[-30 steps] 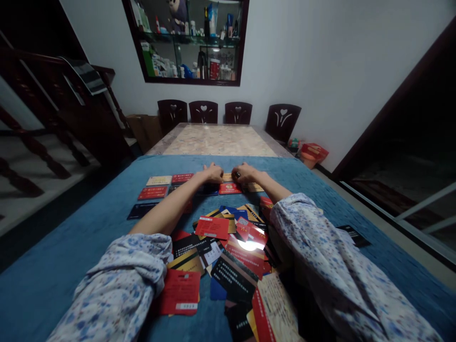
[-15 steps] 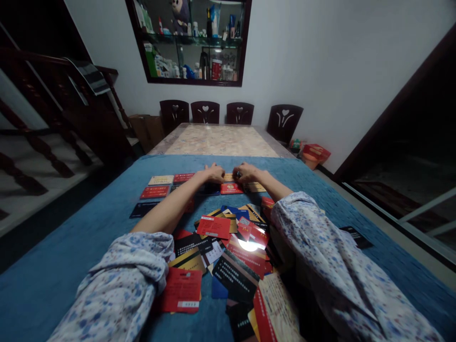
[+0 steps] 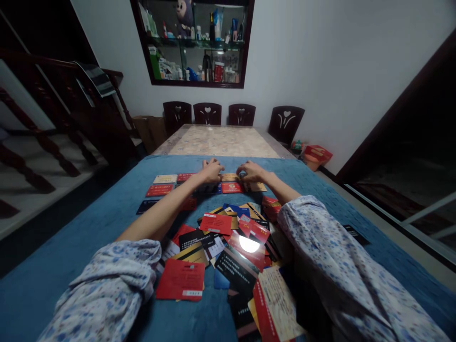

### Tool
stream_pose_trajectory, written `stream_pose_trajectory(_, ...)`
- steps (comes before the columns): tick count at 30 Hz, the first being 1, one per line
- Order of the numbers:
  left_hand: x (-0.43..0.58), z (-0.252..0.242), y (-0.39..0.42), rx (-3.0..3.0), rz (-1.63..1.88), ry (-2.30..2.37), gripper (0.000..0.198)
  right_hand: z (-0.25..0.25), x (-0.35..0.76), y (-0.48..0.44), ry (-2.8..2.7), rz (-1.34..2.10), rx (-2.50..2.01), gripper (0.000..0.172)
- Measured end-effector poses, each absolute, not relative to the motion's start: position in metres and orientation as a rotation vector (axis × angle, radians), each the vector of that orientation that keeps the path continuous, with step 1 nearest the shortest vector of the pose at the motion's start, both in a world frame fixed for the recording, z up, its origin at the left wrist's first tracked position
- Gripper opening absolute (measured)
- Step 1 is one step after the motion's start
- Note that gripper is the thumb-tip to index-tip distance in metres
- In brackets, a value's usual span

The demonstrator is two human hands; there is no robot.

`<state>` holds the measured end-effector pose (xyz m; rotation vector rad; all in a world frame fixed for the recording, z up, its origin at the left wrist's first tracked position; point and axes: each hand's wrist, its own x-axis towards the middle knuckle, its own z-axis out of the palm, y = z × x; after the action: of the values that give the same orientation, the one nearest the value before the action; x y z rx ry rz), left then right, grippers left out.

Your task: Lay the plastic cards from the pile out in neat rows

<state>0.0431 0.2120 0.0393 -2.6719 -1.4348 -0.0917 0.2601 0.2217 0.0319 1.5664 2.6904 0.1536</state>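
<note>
Fingertips have parted slightly since a second ago: the right hand (image 3: 251,172) has eased outward from the left hand (image 3: 213,171), and the yellow card (image 3: 231,177) between them shows more fully. It lies on the blue cloth (image 3: 107,228), in the farthest row, with the left hand at its left end and the right hand at its right. Both hands are bent at the knuckles, fingers pointing down; whether either one is pinching the card or merely resting by it, I cannot tell from this angle. Just nearer than the yellow card sits a red card (image 3: 232,188), and beside that, below the right hand, a gold card (image 3: 255,187). Over on the left, past the left forearm, there's a pale card (image 3: 165,179) in the far row, a second red one (image 3: 159,190) nearer, then a dark card (image 3: 147,206), partly covered by the arm. Down between the two flowered sleeves (image 3: 114,280) spreads a big loose heap of cards (image 3: 235,270), red, black, gold and blue, overlapping at all angles, with a bright glare on top. Well off to the right, a black card (image 3: 356,234) lies apart near the cloth's edge.
</note>
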Motion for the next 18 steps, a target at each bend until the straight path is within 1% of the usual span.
stream_pose_trajectory(3,0.032,0.041,0.200,-2.693,-0.238,-1.385,0.036,0.037,0.260,0.209,2.733,0.168,1.552,0.036)
stream_pose_trajectory(8,0.015,0.042,0.168,-2.719,-0.380,-1.366,0.030,0.044,0.255,0.180,2.783,0.181,1.548,0.029)
stream_pose_trajectory(13,-0.001,0.038,0.135,-2.735,-0.469,-1.326,0.029,0.048,0.249,0.150,2.862,0.181,1.514,0.023)
stream_pose_trajectory(18,-0.015,0.032,0.101,-2.746,-0.520,-1.312,0.030,0.043,0.240,0.122,2.937,0.166,1.531,0.022)
